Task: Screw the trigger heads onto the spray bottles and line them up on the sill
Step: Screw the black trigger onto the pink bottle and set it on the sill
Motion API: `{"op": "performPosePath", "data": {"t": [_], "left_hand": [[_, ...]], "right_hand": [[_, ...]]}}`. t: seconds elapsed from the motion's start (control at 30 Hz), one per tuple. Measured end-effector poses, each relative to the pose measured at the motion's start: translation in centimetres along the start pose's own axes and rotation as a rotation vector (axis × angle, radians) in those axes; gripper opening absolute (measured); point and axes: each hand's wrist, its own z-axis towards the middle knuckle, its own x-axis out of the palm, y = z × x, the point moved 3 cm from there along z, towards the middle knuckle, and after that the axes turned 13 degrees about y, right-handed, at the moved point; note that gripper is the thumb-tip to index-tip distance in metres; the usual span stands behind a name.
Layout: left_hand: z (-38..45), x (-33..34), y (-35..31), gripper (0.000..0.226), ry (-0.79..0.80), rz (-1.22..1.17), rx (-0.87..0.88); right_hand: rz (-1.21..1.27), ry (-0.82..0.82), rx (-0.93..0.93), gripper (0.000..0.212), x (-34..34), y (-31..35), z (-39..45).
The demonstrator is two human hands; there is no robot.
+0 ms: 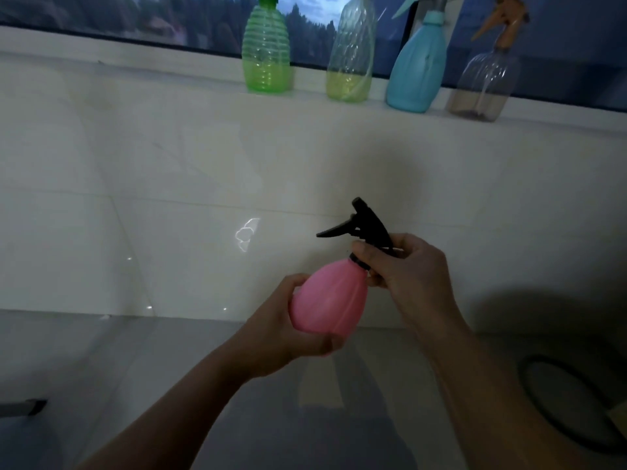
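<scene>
Pink bottle (328, 300) held in mid-air below the sill (169, 79), tilted, base toward lower left, neck toward upper right; long axis running from the left hand (288, 337) up to the right hand (407, 269); black trigger head (366, 222) seated on the neck, nozzle pointing up, lever sticking out to the left.

Left hand cupped under and around the fat base, closed on the bottle body, thumb on the upper flank; right hand closed narrowly on the black collar at the neck, thumb on the near side, fingers wrapped behind; collar mostly hidden, so how far the thread has run down cannot be told.

Likely mid-twist: head probably being tightened, body kept from turning by the left hand; turning axis same as the bottle's long axis, so the right wrist needs to roll about that tilted line, not about the vertical; right hand nearer to the head, left hand nearer to the base.

On the sill, 4 bottles in a row, near one another but apart: green bottle (266, 52), clear yellowish bottle (351, 52), blue bottle (417, 66), clear brownish bottle (485, 83); 2 rightmost with trigger heads visible, tops of the other 2 cut by the frame edge; bare sill to the left of the green one, a likely spot for the pink one.
</scene>
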Motion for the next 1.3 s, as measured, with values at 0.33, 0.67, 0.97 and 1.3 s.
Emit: {"op": "performPosePath", "data": {"t": [0.33,0.67,0.97,1.3], "left_hand": [[5.2,1.4,-6.3,0.087,-0.314,-0.210,0.272],[17.1,3.8,-18.8,0.125,-0.144,0.208,0.304],[26.9,9.6,-26.9,0.083,-0.022,0.218,0.417],[35.3,13.4,-30.1,0.079,0.114,0.306,0.244]], "right_hand": [[-0.310,0.086,0.113,0.119,1.0,2.5,0.1],[-0.429,-0.243,-0.045,0.100,-10.6,10.5,6.9],[-0.470,-0.416,-0.159,0.095,-21.2,15.1,14.9],[-0.487,-0.347,-0.180,0.095,-29.7,12.9,22.5]]}}
